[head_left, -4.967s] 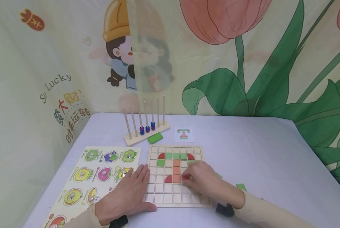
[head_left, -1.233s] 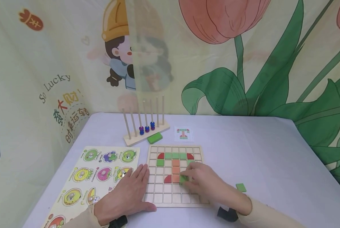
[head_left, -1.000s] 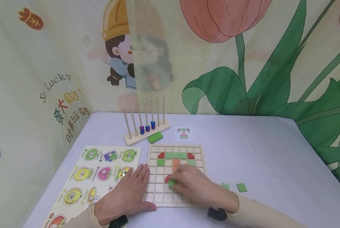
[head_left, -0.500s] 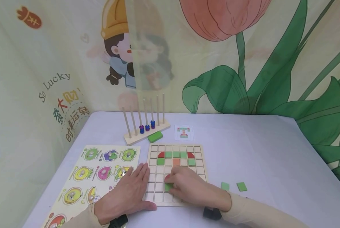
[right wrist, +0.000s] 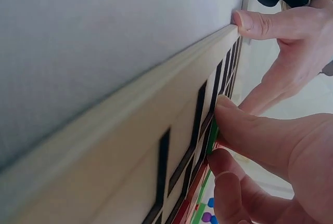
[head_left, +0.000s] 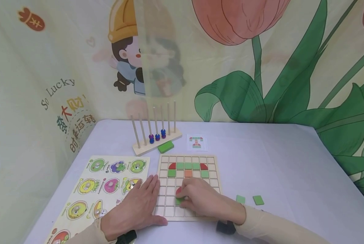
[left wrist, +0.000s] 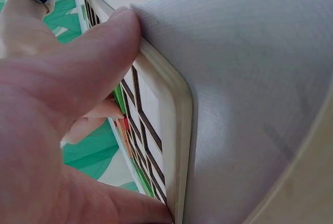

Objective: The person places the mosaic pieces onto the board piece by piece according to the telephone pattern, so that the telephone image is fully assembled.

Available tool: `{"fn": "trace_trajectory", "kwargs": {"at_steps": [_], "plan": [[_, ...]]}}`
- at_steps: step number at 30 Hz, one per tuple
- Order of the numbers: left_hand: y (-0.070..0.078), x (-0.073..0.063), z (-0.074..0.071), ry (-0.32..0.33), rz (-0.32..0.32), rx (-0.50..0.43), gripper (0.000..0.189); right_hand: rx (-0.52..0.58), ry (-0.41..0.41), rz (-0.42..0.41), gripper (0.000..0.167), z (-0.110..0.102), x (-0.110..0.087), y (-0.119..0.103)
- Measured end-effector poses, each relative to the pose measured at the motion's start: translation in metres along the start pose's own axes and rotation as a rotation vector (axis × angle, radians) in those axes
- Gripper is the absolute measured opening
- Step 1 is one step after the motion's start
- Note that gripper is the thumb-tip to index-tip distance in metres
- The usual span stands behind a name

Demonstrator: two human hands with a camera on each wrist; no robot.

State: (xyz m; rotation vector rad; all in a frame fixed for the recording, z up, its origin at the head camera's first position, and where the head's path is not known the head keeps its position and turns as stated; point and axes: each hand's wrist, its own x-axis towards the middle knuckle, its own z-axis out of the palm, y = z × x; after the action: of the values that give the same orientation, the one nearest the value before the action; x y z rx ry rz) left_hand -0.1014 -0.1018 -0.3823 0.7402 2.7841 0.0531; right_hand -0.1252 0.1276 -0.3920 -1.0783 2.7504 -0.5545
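A wooden grid board (head_left: 214, 217) lies on the table, with red, green and orange tiles set in a T-like pattern. My right hand (head_left: 206, 198) bends over its lower middle, pinching a green square tile (head_left: 179, 201) just below a red quarter-round tile (head_left: 178, 190). The right wrist view shows the thumb and a finger at the edges of that green tile (right wrist: 212, 134), low on the board. Several cells are hidden under this hand. My left hand (head_left: 136, 203) lies along the board's left side, fingers straight, its thumb (left wrist: 125, 26) at the near corner.
Two loose green tiles (head_left: 258, 200) lie right of the board. Behind it are a pattern card (head_left: 196, 142), a green block (head_left: 166, 147) and a peg stand (head_left: 157, 141) with beads. A fruit puzzle board (head_left: 103, 186) lies at left, partly beneath the left hand.
My right hand has carried the green tile from the board's right-centre leftward and down to the cell below the red quarter-round, uncovering the loose tiles at right. The left hand stays put.
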Motion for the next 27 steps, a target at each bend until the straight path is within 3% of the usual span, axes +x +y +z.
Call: {"fn": "trace_trajectory", "kwargs": {"at_steps": [18,27], "plan": [[-0.001,0.0,0.001,0.007,0.001,-0.008,0.116,0.089,0.003,0.043,0.029,-0.003,-0.005,0.009],[-0.001,-0.001,0.002,0.013,0.013,-0.015,0.116,0.119,0.087,0.087,0.023,-0.021,-0.018,0.022]]}}
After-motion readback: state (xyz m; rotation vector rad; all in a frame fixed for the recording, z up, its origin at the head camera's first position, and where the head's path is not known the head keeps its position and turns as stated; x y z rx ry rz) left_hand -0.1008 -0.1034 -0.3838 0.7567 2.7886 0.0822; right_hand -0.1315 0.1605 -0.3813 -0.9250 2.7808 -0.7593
